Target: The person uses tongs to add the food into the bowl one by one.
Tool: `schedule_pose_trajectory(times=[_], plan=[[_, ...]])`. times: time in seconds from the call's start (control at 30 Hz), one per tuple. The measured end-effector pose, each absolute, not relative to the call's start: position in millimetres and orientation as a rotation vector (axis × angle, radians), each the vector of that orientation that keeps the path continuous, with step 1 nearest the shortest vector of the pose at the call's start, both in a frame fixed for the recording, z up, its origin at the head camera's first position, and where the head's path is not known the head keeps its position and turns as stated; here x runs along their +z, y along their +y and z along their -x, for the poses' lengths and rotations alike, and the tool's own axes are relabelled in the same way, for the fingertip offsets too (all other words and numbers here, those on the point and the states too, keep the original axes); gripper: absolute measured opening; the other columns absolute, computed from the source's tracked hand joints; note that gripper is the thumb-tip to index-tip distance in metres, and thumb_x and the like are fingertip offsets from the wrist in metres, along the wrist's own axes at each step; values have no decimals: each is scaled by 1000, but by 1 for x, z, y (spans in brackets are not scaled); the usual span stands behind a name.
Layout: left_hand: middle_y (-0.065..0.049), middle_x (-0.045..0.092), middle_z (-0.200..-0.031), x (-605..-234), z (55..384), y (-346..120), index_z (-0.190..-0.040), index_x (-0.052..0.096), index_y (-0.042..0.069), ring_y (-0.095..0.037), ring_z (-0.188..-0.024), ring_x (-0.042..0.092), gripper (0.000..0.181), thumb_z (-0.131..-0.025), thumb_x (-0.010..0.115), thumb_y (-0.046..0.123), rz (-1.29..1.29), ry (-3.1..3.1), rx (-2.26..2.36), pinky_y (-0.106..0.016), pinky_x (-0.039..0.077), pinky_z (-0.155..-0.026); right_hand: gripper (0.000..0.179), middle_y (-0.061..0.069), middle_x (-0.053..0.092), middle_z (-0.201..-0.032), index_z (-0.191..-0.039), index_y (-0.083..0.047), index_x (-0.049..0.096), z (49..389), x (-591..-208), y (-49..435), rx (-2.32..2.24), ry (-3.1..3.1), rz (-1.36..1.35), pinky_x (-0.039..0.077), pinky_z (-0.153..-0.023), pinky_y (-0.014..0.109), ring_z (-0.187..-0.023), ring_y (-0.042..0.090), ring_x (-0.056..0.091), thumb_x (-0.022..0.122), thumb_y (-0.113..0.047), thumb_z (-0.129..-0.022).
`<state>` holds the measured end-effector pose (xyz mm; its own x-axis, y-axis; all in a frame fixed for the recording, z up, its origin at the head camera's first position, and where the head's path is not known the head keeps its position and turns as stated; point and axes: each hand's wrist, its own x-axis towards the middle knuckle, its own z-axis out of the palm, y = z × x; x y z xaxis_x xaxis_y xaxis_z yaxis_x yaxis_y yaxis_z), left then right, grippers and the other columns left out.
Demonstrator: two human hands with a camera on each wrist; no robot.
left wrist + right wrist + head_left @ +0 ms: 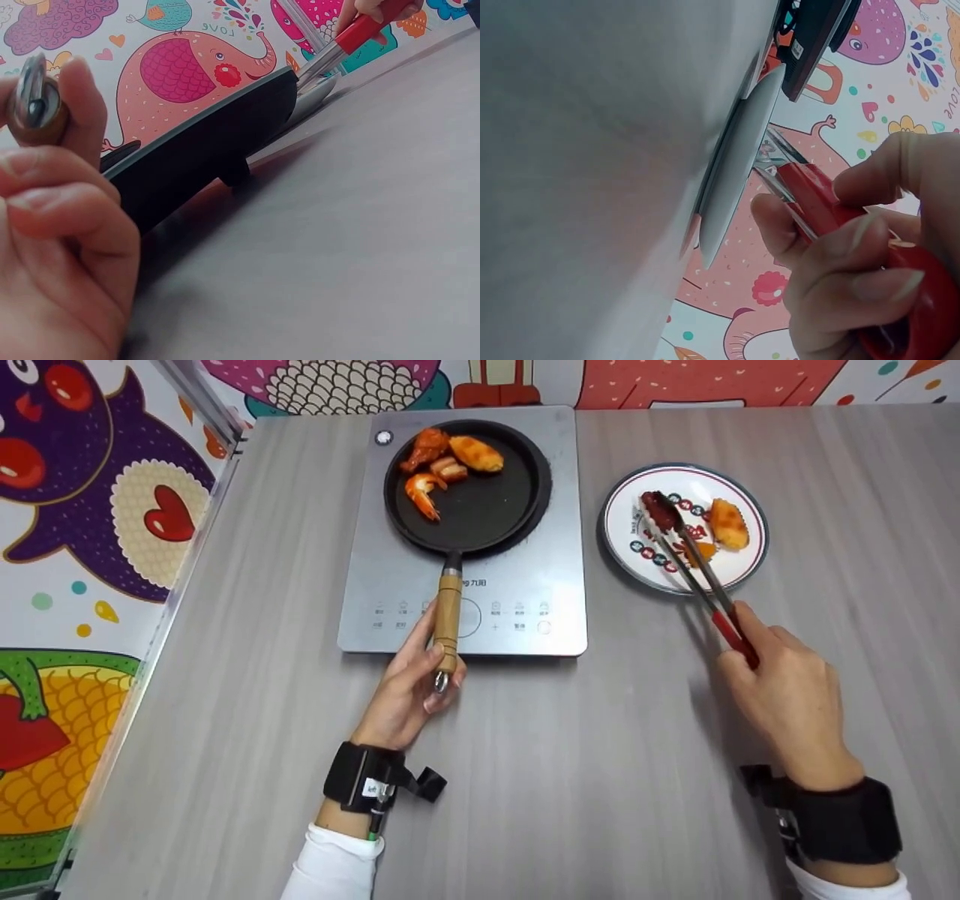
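Note:
My left hand (401,694) holds the wooden handle (448,604) of a black frying pan (487,514), thumb on top and fingers beneath. Inside the pan are a chicken drumstick (426,448), a golden oval piece (478,455), a layered meat chunk (449,470) and a shrimp (422,496). On the right, my right hand (795,697) grips red-handled metal tongs (810,195). Their tips are at a dark red food piece (660,512) over the white plate (625,514); whether they squeeze it is unclear. Two orange-yellow pieces lie there too, one (730,523) plain, one (701,553) partly covered by the tongs.
Beneath the pan is a silver induction cooker (536,577) with a touch panel along its front. The plate stands to its right on the grey wood-grain table (540,780). Cartoon-printed panels (60,547) border the table at the left and back.

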<state>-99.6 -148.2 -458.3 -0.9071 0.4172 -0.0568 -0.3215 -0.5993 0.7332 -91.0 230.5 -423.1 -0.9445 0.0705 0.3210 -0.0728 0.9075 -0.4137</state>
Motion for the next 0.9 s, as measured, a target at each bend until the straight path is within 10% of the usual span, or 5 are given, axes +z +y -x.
schedule_pose_trajectory(times=[0.9], plan=[[-9, 56, -74, -460, 100, -148, -140, 23, 34, -12, -59, 49, 57, -92, 48, 16, -195, 1098, 2494, -16, 31, -37, 48, 13, 53, -66, -124, -14, 55, 91, -415, 233, 661, -2681, 13, 25, -44, 34, -51, 27, 37, 53, -9, -76]])
